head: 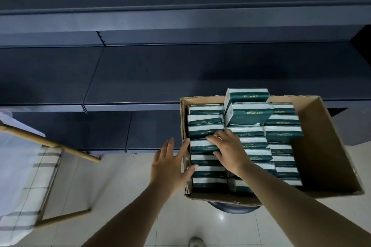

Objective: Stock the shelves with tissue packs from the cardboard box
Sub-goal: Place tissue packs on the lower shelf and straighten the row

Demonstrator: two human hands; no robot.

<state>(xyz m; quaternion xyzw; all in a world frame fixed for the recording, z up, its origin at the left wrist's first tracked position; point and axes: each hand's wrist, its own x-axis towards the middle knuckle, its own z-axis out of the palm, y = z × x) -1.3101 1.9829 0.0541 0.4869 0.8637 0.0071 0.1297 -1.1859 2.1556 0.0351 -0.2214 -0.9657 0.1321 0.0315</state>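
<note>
Right hand (226,151): fingers curled over a tissue pack (202,146) in the left column of the cardboard box (321,136), long axis crosswise. Left hand (170,166): open, fingers straight, at the box's left wall, just beside the same pack. Shelves (140,74): beyond, bare.

Top raised green-and-white plastic tissue pack (247,96): carried gold "COMFORTABLE", seen upside down.
Second raised green-and-white pack (251,114): bore the same "COMFORTABLE", also upside down.
Right-column packs in brown cardboard box (329,146): similar gold print, too small to read.
</note>
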